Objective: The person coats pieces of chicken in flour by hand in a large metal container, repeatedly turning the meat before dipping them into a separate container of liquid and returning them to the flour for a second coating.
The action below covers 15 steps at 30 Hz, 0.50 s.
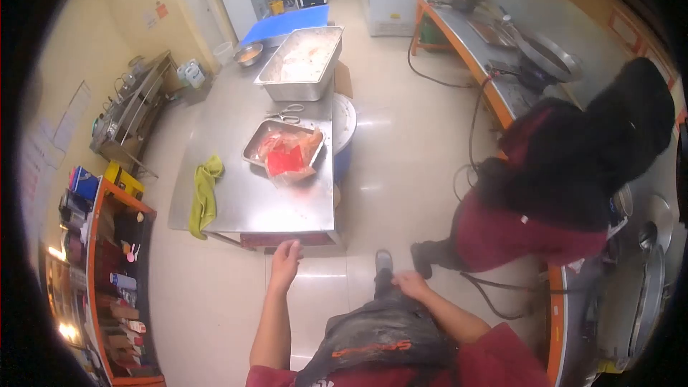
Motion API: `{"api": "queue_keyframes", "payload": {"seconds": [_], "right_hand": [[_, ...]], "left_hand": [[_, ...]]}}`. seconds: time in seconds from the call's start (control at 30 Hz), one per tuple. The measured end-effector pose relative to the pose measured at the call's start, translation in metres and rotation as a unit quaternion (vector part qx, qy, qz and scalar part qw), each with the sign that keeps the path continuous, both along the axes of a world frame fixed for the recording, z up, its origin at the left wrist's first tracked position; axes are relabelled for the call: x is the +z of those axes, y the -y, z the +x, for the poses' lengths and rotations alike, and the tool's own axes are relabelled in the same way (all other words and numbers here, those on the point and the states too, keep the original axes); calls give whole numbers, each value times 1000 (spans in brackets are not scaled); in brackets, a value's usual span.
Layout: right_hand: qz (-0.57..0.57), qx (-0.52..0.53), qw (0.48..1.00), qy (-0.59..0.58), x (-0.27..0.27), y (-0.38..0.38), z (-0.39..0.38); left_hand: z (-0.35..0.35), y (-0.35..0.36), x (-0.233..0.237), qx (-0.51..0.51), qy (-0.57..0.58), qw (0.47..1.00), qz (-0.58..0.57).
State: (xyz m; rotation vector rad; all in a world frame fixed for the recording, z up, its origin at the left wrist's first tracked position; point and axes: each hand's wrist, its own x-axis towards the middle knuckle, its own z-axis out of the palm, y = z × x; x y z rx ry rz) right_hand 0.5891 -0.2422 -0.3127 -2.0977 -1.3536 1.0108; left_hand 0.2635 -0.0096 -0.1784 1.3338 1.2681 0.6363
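My left hand is in the air in front of me, just short of the near edge of the steel table. Its fingers are loosely bent and slightly apart, with nothing visible in them. My right hand hangs low over my dark apron, fingers curled together and apparently empty. On the table sits a small metal tray holding plastic bags with red and pinkish contents. Scissors lie behind it. A green cloth drapes over the left edge.
A deep steel pan with pale contents, a bowl and a blue board occupy the table's far end. A person in black and maroon bends at the right-hand counter, near woks. Hoses hang there; orange shelving stands left.
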Motion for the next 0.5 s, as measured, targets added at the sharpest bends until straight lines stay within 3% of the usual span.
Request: {"api": "queue_keyframes", "payload": {"seconds": [0.03, 0.17, 0.27, 0.33, 0.37, 0.47, 0.5], "right_hand": [[-25, -15, 997, -69, 9, -48, -28], [8, 76, 993, -95, -3, -200, -49], [29, 87, 992, -87, -2, -251, 9], [-19, 107, 992, -64, -2, -314, 47], [2, 121, 990, -66, -11, -340, 68], [-81, 138, 985, -70, 18, -407, 129], [-74, 141, 986, -50, 23, -428, 153]], "left_hand": [[0, -32, 7, -17, -13, 1000, 23], [45, -140, 22, -103, 11, 989, 104], [117, -179, 41, -106, 61, 984, 132], [150, -246, 40, -77, 96, 982, 143], [167, -281, 40, -68, 124, 968, 209], [217, -373, 70, 11, 72, 994, 76], [229, -392, 86, 24, 42, 986, 157]]}}
